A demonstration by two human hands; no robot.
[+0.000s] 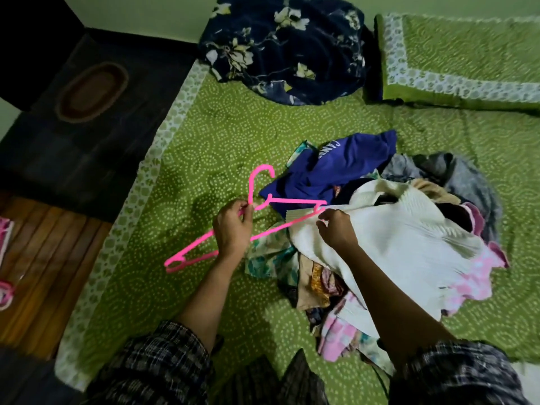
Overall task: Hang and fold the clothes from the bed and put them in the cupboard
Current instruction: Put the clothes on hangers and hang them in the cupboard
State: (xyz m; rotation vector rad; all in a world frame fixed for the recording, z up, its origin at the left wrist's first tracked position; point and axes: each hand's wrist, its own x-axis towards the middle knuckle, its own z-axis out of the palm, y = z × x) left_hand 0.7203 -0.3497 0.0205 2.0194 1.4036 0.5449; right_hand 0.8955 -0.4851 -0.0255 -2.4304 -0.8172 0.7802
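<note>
A heap of clothes [344, 276] lies on the green patterned bed [222, 135], right of centre. A white ribbed garment [403, 247] is on top of the heap, and a blue shirt [344, 168] lies behind it. My left hand [233, 226] grips a pink plastic hanger [187, 255] near the base of its hook. One end of the hanger reaches into the edge of the white garment. My right hand [336, 229] pinches that edge of the white garment, next to the hanger's tip.
A dark floral blanket [286, 48] is bunched at the head of the bed beside a green pillow [461, 59]. Left of the bed are a dark mat [87, 92], wooden flooring [43, 258] and more pink hangers [4, 258] at the frame edge.
</note>
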